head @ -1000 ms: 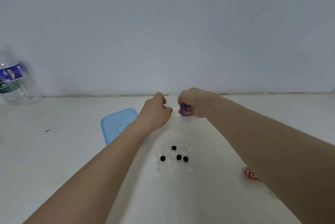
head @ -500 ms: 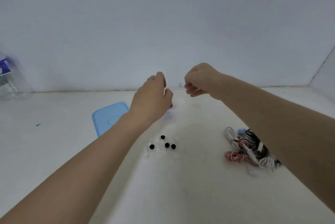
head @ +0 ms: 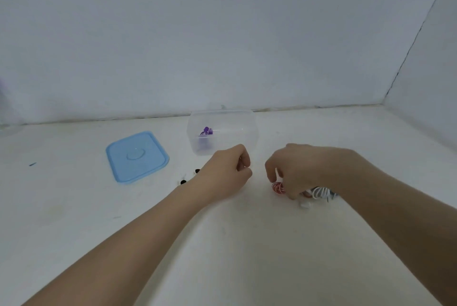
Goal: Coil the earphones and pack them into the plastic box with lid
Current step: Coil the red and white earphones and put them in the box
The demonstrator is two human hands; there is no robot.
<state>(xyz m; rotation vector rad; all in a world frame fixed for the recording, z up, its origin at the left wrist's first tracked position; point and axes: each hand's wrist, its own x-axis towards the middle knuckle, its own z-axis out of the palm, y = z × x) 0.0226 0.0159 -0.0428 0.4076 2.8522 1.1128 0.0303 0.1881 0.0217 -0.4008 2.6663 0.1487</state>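
Plastic box [head: 222, 132]: clear, lidless, standing upright on the white counter [head: 247, 244] near the back wall [head: 222, 33].
Purple earphones [head: 206, 131]: a small coiled bundle inside the box, toward its left side.
Lid [head: 137, 156]: light blue, rounded square, lying flat on the counter to the left of the box, apart from it.
Left hand [head: 226, 173]: held just in front of the box, fingers curled in; nothing shows in its grip, and whether it touches the counter cannot be told.
Right hand [head: 300, 169]: lowered over the pile of earphones, fingers bent downward; its grip seems to close on the red-and-white coil, though the hand hides the contact.
Red-and-white earphones [head: 278, 188]: a small coil on the counter, directly under the right hand's fingertips.
White earphones [head: 320, 192]: looped cable lying just right of the red coil, partly hidden by the right wrist.
Ear tips [head: 183, 182]: small black pieces on the counter between the lid and the left wrist, partly hidden by the arm.
Blue mark [head: 32, 164]: a small streak on the counter at far left.
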